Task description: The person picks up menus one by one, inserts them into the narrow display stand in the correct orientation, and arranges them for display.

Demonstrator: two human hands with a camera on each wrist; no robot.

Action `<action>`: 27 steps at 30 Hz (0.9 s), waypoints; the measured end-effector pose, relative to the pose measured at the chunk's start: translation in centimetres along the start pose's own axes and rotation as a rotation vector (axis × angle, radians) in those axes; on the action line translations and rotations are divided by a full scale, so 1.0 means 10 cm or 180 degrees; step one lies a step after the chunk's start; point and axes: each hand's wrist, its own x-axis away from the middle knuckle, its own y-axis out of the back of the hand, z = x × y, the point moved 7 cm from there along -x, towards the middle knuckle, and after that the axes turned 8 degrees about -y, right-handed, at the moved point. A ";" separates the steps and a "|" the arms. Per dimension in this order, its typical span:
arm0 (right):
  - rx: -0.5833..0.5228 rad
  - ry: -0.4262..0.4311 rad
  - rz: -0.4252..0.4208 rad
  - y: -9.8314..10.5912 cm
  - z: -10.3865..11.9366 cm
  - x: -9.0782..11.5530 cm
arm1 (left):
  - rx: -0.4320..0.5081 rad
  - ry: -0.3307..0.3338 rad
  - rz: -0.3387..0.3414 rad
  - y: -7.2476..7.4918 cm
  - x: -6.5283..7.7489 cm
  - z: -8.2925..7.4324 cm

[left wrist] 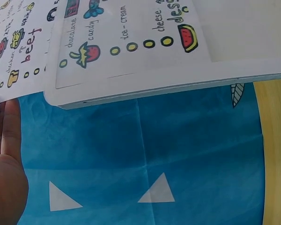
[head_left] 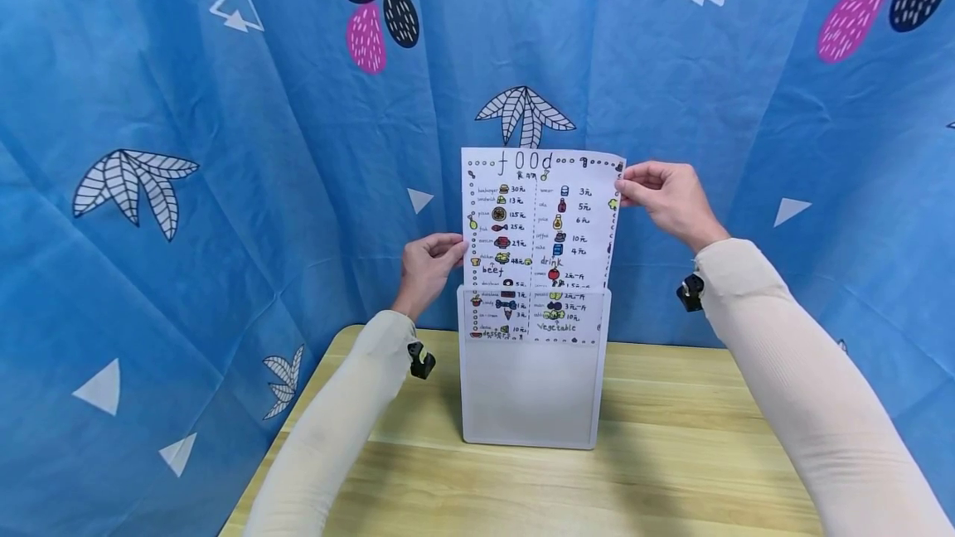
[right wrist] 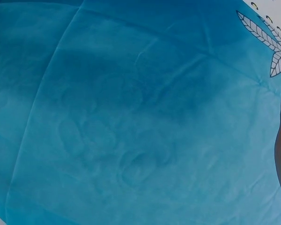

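A white paper menu [head_left: 522,214] headed "food", with small coloured drawings and prices, stands upright in the head view. Its lower part sits inside a clear-fronted white sign holder [head_left: 530,396]; the upper part sticks out above the holder's top edge. My left hand [head_left: 427,273] pinches the menu's left edge, a little above the holder. Higher up, near the top right corner, my right hand [head_left: 671,197] pinches the opposite edge. In the left wrist view, the holder's side [left wrist: 178,77] shows part of the menu behind its clear front. The right wrist view catches only a menu corner [right wrist: 278,11].
Under the holder is a light wood table [head_left: 671,429]. A blue curtain [head_left: 298,106] with leaf and triangle prints hangs behind and at both sides, close to the table's back edge. Each sleeve carries a small black clip [head_left: 421,360] near the wrist.
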 end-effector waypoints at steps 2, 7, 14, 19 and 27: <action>0.0033 0.0013 -0.0001 0.00 0.00 0.00 | 0.0002 0.0002 0.0001 0.00 0.00 0.00; 0.0146 -0.0016 0.0002 0.00 -0.03 0.02 | 0.0019 0.0021 0.0007 0.00 0.00 0.00; 0.0140 -0.0032 0.0039 -0.02 -0.07 0.04 | 0.0022 -0.0018 0.0024 -0.01 0.00 0.02; 0.0108 -0.0013 0.0031 -0.02 -0.08 0.05 | 0.0013 -0.0030 0.0005 -0.01 0.00 0.03; 0.0176 0.0008 0.0001 -0.04 -0.12 0.06 | -0.0007 -0.0051 0.0003 -0.01 0.01 0.02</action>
